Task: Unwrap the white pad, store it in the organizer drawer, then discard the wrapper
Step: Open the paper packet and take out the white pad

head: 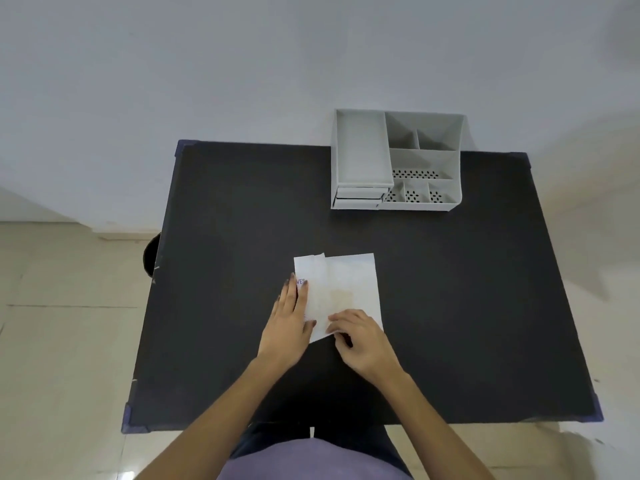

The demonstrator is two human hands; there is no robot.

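Observation:
A flat white wrapper (pixel 343 289) with purple lettering lies on the black table (pixel 225 237), near its middle. A paler, yellowish pad shape shows through it. My left hand (pixel 289 323) lies flat with fingers spread, pressing the wrapper's left edge. My right hand (pixel 360 341) pinches the wrapper's near edge with curled fingers. The grey organizer (pixel 396 159) stands at the table's far edge, to the right; its two small drawers (pixel 358 199) at the front left look shut.
A dark round bin (pixel 151 254) peeks out beside the table's left edge, on the tiled floor. A white wall rises behind the table. The organizer's open top compartments hold nothing that I can see.

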